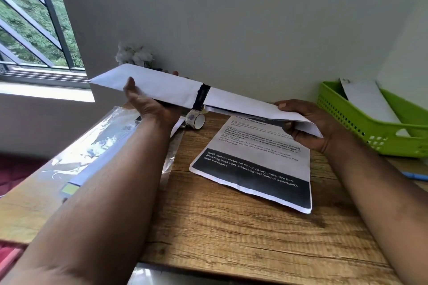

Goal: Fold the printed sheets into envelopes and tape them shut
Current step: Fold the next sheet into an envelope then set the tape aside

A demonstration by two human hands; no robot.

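Head view: both hands, left hand and right hand, grasp 1 folded, taped envelope aloft; another printed sheet lies unfolded on the counter.

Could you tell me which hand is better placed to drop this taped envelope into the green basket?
The right hand, probably. It grips the folded envelope at the end nearest the green basket on that side, while the left hand holds the far end by the window.
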